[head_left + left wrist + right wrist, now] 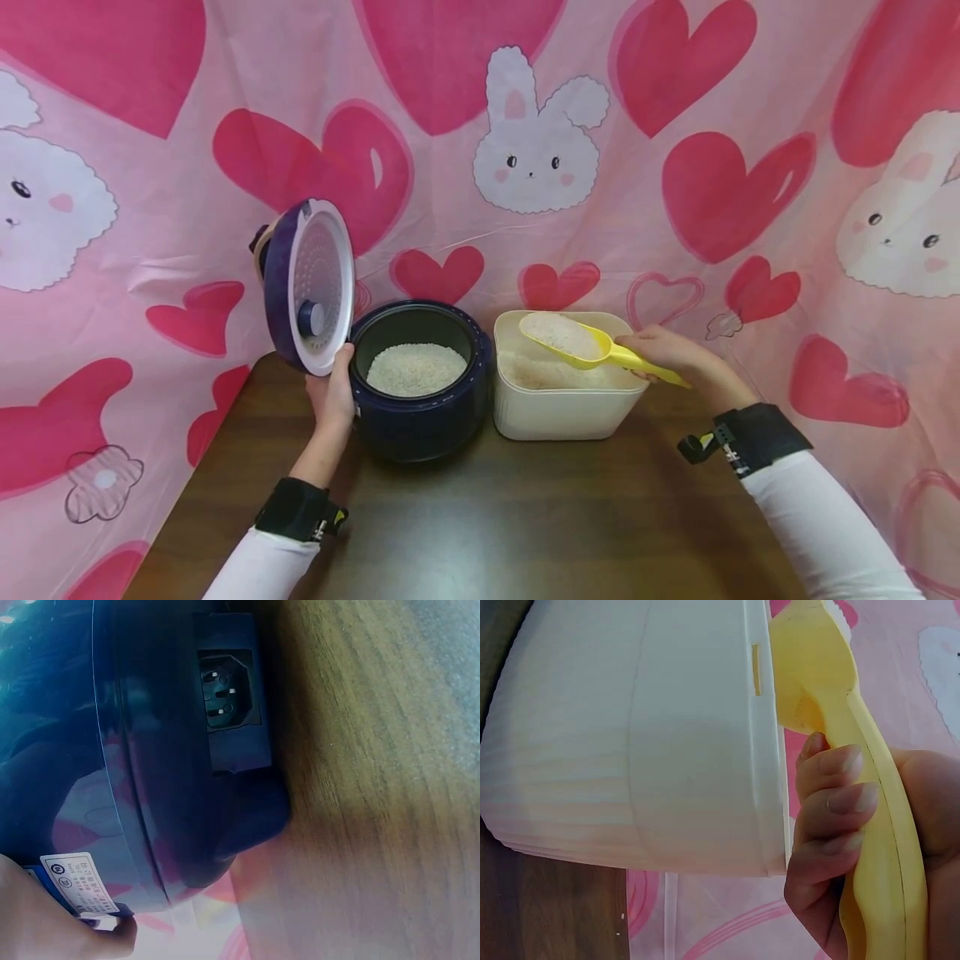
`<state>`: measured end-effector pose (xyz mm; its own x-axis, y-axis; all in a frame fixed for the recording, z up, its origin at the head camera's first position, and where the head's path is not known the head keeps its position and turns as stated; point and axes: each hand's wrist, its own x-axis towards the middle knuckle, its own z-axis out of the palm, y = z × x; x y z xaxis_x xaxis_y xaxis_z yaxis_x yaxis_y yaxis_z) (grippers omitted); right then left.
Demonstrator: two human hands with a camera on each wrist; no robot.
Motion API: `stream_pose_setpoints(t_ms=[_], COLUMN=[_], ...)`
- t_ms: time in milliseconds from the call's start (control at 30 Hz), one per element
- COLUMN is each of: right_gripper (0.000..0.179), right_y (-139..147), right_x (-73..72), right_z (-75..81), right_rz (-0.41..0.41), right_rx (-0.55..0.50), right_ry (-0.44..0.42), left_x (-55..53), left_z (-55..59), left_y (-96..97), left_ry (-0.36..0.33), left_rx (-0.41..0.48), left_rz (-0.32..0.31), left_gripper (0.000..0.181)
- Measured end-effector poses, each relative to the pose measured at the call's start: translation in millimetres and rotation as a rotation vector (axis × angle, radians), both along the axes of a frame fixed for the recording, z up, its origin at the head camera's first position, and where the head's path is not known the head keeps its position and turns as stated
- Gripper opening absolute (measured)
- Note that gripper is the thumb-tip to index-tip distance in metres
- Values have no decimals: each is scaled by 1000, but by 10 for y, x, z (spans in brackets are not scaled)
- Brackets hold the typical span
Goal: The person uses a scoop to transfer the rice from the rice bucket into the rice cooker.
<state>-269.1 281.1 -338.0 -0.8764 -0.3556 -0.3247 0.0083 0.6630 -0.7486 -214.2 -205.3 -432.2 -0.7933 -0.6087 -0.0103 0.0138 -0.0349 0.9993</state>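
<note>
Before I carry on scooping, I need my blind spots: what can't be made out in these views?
- Scoop: right wrist view, tip cut off by the top edge.
- Left hand: head view, some fingertips hidden behind the lid.
- Label on the cooker: left wrist view, print too small and blurred to read.
- Container: head view, floor covered by rice.

Pink fabric (450, 187) with hearts (723, 200) and rabbits (536, 167) hangs behind a brown wooden table (480, 517).

Soft overall light, with pale glare on the brown tabletop (525, 525)
</note>
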Motion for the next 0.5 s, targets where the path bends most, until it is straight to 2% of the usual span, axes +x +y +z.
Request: stream_pose_setpoints(t_ms=[233, 500], right_gripper=[53, 55], right_y=[18, -87], right_x=[47, 35], right_z=[6, 63], right_rz=[-2, 10], right_rx=[-8, 36], right_ry=[-3, 24], left_x=[-4, -4], left_z=[8, 4], left_y=[-7, -3], left_ry=[2, 5], left_rx=[-12, 1], left_rz=[-2, -11], left_gripper=[66, 63])
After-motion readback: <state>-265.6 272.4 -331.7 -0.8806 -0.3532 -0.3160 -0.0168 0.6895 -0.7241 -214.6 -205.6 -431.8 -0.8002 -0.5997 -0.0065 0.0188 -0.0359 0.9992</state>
